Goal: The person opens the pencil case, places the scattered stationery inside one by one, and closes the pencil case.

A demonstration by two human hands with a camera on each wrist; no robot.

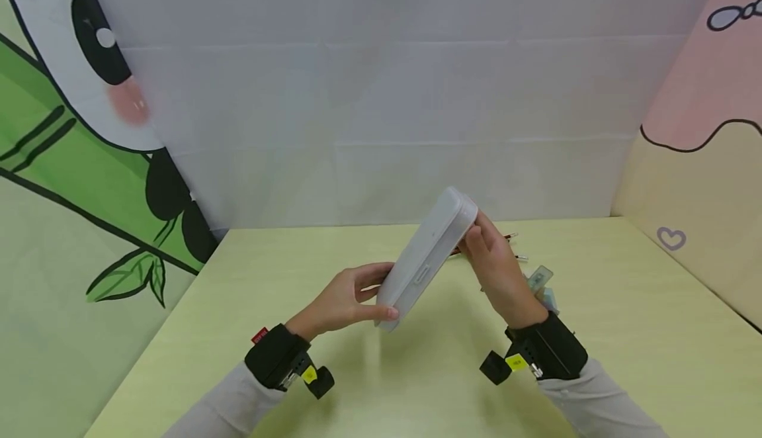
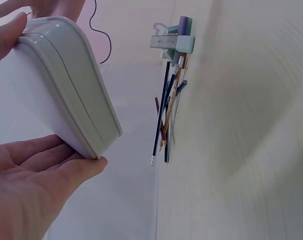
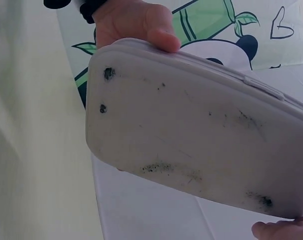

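Before a white cloth backdrop point(image 1: 369, 94), we see a white case point(image 1: 425, 259), lid shut, held aslant above the middle of a pale yellow table point(image 1: 417, 385). The left hand point(image 1: 345, 296) grips its lower end between thumb and fingers; the right hand point(image 1: 500, 276) clasps its upper end. We judge the shell stiff, light and slightly slippery, best held by its rounded ends, away from the side latch point(image 1: 422, 273). Pencils point(image 2: 163, 116) and small stationery pieces point(image 2: 185, 44) lie right of the table's middle; we reckon the wider room is over its left half, short of its far edge.
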